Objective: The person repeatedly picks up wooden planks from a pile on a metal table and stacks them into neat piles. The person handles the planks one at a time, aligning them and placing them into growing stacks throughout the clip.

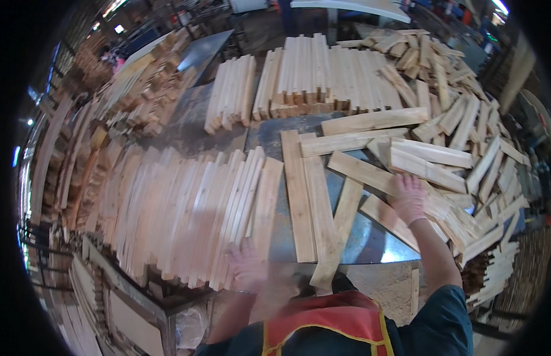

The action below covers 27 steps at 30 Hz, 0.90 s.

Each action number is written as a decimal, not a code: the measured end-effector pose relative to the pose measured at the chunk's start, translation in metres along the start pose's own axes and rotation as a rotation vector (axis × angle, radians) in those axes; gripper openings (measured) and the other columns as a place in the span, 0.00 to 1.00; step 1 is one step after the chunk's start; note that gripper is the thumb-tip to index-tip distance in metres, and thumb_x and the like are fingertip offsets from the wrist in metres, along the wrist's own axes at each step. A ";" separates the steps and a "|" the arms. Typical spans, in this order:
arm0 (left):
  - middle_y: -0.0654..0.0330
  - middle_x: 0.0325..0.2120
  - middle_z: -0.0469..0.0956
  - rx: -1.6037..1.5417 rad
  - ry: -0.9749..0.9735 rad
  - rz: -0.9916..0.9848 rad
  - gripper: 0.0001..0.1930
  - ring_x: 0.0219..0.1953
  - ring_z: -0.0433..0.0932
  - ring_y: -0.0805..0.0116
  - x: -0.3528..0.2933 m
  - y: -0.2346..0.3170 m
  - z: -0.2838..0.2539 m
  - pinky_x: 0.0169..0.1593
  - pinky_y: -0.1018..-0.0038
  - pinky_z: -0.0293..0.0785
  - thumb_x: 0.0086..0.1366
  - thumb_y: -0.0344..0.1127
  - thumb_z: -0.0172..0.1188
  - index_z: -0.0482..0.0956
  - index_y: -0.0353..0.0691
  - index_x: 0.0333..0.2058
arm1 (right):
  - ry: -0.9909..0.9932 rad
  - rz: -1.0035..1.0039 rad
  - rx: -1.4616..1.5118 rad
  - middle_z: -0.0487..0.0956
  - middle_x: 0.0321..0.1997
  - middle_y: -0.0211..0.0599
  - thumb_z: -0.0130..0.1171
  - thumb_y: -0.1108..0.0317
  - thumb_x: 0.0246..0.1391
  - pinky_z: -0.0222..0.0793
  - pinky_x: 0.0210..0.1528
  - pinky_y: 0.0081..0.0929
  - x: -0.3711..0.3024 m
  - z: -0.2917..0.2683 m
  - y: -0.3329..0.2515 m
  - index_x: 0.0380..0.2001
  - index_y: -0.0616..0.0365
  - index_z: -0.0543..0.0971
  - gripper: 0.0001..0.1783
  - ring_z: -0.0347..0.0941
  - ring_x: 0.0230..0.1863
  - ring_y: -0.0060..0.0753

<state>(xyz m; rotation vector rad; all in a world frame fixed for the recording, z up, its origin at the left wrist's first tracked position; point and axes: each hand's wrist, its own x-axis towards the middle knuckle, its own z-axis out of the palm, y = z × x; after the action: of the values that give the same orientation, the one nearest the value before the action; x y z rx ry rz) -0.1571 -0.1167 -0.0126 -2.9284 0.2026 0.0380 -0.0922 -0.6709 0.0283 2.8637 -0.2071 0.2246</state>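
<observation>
My right hand (409, 199) lies across a pale wooden board (361, 169) on the right side of the table. Its fingers reach over the board's far edge and the thumb is on the near side. My left hand (247, 264), smeared by motion, is at the near end of a long row of wooden strips (186, 207) set side by side. A wider board (267, 199) forms the right end of that row. Between my hands, two long boards (297, 196) lie lengthwise, and another board (348, 207) slants beside them.
A jumbled heap of boards (465, 130) covers the right of the metal table (376, 240). Stacked strips (308, 71) stand at the far side. More wood piles (139, 89) lie far left. A frame with panels (133, 314) stands at the near left.
</observation>
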 end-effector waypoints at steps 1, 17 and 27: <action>0.50 0.76 0.56 0.029 -0.044 0.017 0.55 0.78 0.46 0.39 -0.001 0.001 -0.004 0.77 0.38 0.41 0.59 0.61 0.65 0.51 0.43 0.78 | -0.068 0.021 -0.003 0.69 0.73 0.41 0.64 0.58 0.53 0.55 0.75 0.53 0.001 0.003 0.013 0.73 0.47 0.67 0.43 0.64 0.73 0.49; 0.50 0.76 0.55 0.083 -0.027 -0.314 0.46 0.78 0.50 0.48 0.015 -0.008 -0.028 0.75 0.47 0.51 0.62 0.51 0.61 0.56 0.45 0.76 | -0.570 0.231 1.506 0.79 0.59 0.58 0.67 0.49 0.58 0.76 0.58 0.38 0.033 -0.060 -0.156 0.71 0.58 0.65 0.44 0.80 0.54 0.51; 0.49 0.63 0.78 -1.229 -0.632 -0.462 0.40 0.61 0.79 0.50 0.043 0.086 -0.065 0.63 0.57 0.74 0.67 0.56 0.63 0.66 0.39 0.71 | -0.493 0.497 1.209 0.80 0.59 0.63 0.66 0.44 0.55 0.71 0.65 0.43 0.027 -0.050 -0.251 0.71 0.62 0.62 0.49 0.78 0.60 0.62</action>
<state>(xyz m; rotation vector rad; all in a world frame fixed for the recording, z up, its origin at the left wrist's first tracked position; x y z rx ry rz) -0.1261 -0.2188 0.0317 -3.7235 -0.8992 1.4410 -0.0322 -0.4212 0.0191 3.9258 -1.2641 -0.4492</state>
